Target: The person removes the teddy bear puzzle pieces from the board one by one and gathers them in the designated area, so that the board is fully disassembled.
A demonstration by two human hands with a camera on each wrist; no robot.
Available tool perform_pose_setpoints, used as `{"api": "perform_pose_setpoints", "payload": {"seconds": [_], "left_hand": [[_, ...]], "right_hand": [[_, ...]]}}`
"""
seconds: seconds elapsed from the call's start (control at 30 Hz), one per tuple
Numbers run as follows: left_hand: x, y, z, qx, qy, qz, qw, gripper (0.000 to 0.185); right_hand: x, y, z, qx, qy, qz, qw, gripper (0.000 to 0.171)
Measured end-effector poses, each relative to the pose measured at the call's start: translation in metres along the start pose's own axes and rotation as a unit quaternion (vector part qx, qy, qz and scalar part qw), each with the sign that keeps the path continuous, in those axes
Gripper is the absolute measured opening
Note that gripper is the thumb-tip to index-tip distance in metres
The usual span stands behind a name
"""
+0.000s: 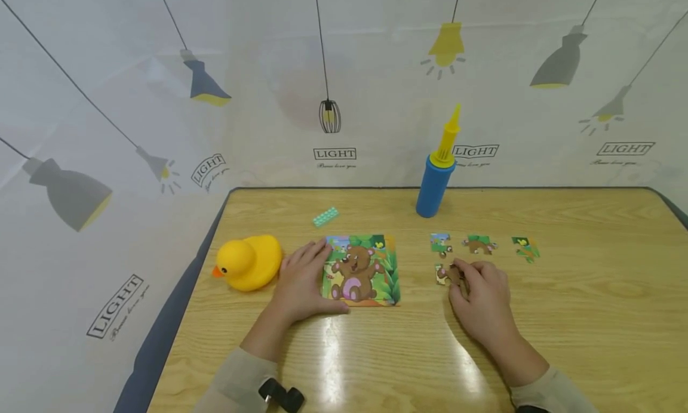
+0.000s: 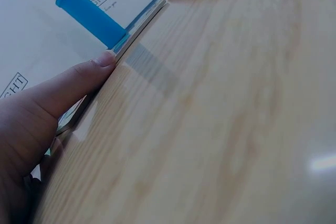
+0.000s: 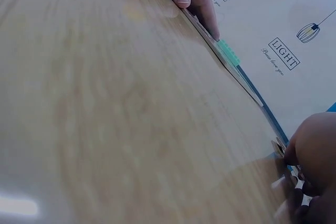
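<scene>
A bear jigsaw puzzle (image 1: 361,273) lies flat on the table. My left hand (image 1: 305,283) holds it at its left side, thumb along the near edge and fingers at the far left corner. In the left wrist view the thumb (image 2: 97,62) rests on the puzzle's edge. Over to the right, my right hand (image 1: 484,299) pinches a brown and cream puzzle piece (image 1: 444,275) at the table surface, partly hidden by the fingers. Around it lie more loose pieces: a blue-green one (image 1: 440,242), a brown and green one (image 1: 480,244) and a green and orange one (image 1: 525,248).
A yellow rubber duck (image 1: 249,262) sits just left of my left hand. Behind the puzzle is a mint-green toy brick (image 1: 325,216). A blue and yellow hand pump (image 1: 435,180) stands upright at the back of the wooden table (image 1: 602,317), near the printed curtain.
</scene>
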State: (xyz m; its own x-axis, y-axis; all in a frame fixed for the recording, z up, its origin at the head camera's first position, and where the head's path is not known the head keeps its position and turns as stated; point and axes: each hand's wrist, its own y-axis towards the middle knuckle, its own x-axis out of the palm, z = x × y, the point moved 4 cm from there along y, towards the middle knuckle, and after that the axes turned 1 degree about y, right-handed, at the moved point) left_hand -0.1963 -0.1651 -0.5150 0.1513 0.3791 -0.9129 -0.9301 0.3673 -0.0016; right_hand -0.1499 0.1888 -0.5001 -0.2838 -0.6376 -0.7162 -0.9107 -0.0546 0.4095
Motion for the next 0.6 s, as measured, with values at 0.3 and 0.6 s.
{"api": "perform_pose_setpoints", "payload": {"seconds": [0.3, 0.6], "left_hand": [[0.0001, 0.0001, 0.0004, -0.001, -0.003, -0.005, 1.0, 0.139], [-0.0007, -0.0001, 0.0002, -0.003, -0.003, -0.006, 1.0, 0.138]], "right_hand": [[0.0001, -0.0008, 0.0001, 0.025, -0.001, -0.015, 1.0, 0.044], [0.0004, 0.0006, 0.0017, 0.027, 0.003, -0.015, 1.0, 0.046]]}}
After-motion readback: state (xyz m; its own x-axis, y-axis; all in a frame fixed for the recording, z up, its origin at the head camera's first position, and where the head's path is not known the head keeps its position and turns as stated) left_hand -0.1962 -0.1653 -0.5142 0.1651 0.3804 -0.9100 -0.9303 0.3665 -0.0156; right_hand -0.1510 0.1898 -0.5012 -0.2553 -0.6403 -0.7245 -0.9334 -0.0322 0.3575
